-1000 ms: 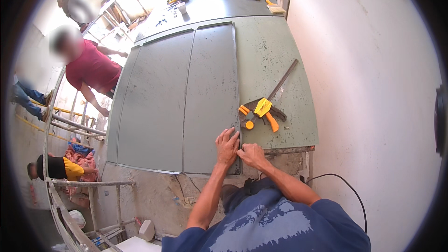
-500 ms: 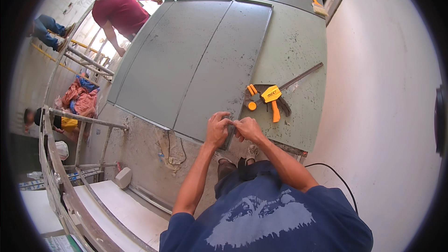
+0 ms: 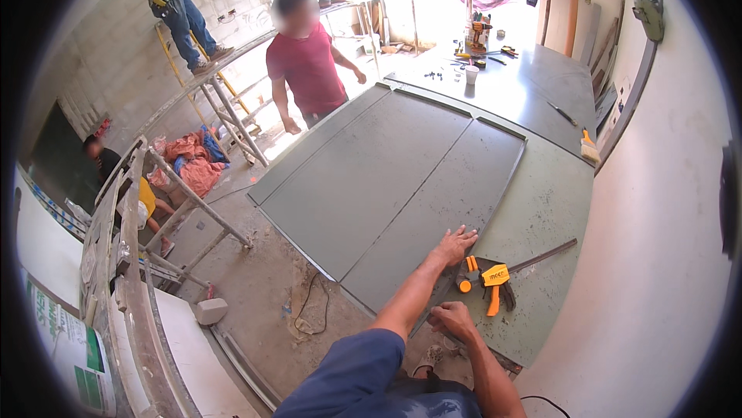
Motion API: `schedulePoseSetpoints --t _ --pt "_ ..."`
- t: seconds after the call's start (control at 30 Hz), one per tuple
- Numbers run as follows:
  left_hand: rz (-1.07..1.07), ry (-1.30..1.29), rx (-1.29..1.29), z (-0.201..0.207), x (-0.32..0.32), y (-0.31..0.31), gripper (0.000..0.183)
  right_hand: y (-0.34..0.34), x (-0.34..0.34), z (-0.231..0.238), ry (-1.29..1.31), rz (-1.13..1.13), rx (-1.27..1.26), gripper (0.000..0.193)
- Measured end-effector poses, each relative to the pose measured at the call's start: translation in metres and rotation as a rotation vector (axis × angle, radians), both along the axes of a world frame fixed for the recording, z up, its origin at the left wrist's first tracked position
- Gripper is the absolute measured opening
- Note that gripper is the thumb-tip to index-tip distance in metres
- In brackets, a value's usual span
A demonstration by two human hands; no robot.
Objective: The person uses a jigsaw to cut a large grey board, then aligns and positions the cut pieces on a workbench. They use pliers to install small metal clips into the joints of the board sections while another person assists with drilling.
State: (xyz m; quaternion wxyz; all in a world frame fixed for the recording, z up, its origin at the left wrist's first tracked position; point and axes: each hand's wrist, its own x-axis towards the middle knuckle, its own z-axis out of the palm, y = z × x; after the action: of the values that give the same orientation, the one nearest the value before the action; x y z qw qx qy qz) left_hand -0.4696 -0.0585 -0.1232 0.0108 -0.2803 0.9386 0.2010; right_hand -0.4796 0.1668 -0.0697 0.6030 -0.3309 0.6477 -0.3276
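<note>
One grey panel [image 3: 371, 194] lay forward-left of the right hand [image 3: 456, 319], fingers curled, contents indeterminable, while the nearer left hand [image 3: 454, 248] spread its fingers by the panel's edge.

Hands [image 3: 454, 248] at grey panel [image 3: 371, 170], left palm-down (yellow clamp [image 3: 495, 275] just beside).

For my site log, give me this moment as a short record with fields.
Left hand: fingers spread, over the grey panel near its right edge
Right hand: curled at the panel's right edge; grip unclear
Clamp: yellow and black, lying on the green sheet
Paintbrush: lying beyond the clamp
Red-shirted co-worker: at the panel's left side
</note>
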Motion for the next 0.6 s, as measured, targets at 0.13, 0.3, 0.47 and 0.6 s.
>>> schedulePoseSetpoints --t 0.13,0.3,0.47,0.6 --pt "-0.075 0.098 0.047 -0.021 0.026 0.011 0.078 0.0 -0.001 -0.011 0.04 0.004 -0.058 0.031" --pt "-0.213 0.072 -0.021 -0.005 0.082 0.045 0.069 -0.004 -0.008 -0.004 -0.001 0.019 -0.015 0.029" --pt "-0.22 0.154 -0.008 -0.007 0.143 0.091 0.063 -0.003 -0.009 -0.017 -0.083 -0.009 -0.039 0.03" --pt "-0.193 0.17 0.013 -0.007 0.175 0.131 0.06 0.001 -0.013 -0.024 -0.126 -0.016 -0.024 0.029"
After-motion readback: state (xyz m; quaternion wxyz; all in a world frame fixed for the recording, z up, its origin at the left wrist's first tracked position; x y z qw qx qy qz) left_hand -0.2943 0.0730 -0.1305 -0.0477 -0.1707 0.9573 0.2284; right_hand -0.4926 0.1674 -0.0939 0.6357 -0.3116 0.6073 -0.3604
